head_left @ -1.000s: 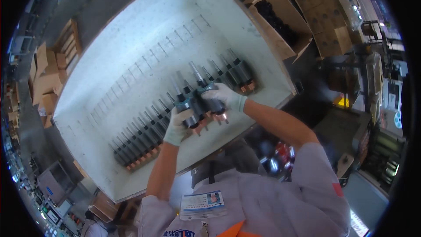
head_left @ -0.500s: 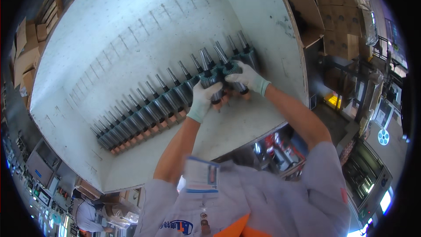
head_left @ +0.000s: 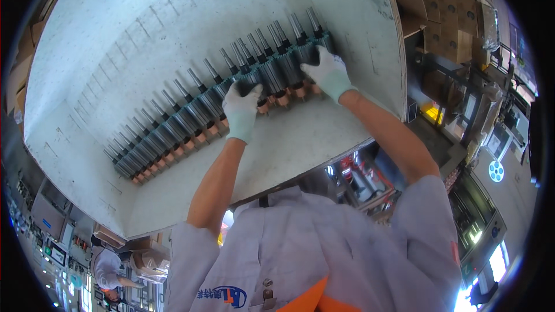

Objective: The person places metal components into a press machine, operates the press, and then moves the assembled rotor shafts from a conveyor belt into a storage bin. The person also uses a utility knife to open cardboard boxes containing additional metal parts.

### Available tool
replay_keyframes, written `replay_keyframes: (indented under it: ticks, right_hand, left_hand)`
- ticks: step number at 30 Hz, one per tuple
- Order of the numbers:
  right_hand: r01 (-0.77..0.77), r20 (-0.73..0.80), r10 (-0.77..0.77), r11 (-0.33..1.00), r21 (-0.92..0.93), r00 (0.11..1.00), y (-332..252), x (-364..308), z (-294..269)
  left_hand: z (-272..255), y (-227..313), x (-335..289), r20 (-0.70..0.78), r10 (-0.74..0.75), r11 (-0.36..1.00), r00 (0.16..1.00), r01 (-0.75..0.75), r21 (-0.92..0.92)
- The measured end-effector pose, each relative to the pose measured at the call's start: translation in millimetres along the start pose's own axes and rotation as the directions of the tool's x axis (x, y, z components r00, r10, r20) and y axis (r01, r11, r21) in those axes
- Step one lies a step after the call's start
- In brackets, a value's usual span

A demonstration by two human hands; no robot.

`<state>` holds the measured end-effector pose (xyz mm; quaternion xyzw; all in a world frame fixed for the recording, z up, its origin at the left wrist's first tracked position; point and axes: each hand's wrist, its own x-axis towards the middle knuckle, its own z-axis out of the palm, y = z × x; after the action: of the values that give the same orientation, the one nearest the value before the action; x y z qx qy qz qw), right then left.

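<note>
A slanting row of motor armatures (head_left: pixel 200 111), with steel shafts, dark cores, green windings and copper-coloured ends, lies inside a large pale box (head_left: pixel 289 150). My left hand (head_left: pixel 241 110), in a white glove, rests on the near side of the row, right of its middle. Its thumb and fingers are spread around the lower part of an armature (head_left: pixel 248 74). Toward the right end, my gloved right hand (head_left: pixel 330 76) touches the row with thumb and fingers apart, beside an armature (head_left: pixel 304 52). Both palms and some fingertips are hidden.
The box's right wall (head_left: pixel 361 29) rises close to my right hand. Thin marks in rows line the box's far side. Stacked brown cartons (head_left: pixel 448 14) stand outside at the right. Another person (head_left: pixel 108 268) is at the lower left.
The two armatures gripped at a tilt above the row now lie in line with the others. My hands have spread their grip, and the left has moved left. The whole view has shifted.
</note>
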<state>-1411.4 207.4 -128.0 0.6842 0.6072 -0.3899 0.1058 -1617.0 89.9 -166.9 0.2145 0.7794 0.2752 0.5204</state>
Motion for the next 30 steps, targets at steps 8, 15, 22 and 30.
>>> replay_keyframes:
  ticks: [8, 15, 22, 30]
  right_hand:
    - [0.280, 0.216, -0.192, 0.803, -0.526, 0.957, 16.5, -22.8, 23.3]
    - [0.321, 0.269, -0.212, 0.820, -0.475, 0.940, 17.7, -39.4, 22.1]
    - [0.497, 0.479, -0.363, 0.848, -0.187, 0.799, 25.4, -64.6, 3.4]
    - [0.542, -0.072, -0.592, 0.673, 0.504, 0.802, 125.0, -194.8, -165.7]
  left_hand:
    - [-6.2, -9.9, -9.7, -0.049, 0.077, 0.936, 0.996, -0.056, 0.347]
    - [0.2, -3.5, -14.1, -0.077, 0.027, 0.942, 0.997, 0.000, 0.335]
    - [13.3, 5.6, -11.2, -0.131, -0.084, 0.931, 0.988, 0.125, 0.343]
    - [44.3, 63.2, -38.7, -0.295, -0.087, 0.751, 0.952, 0.257, 0.608]
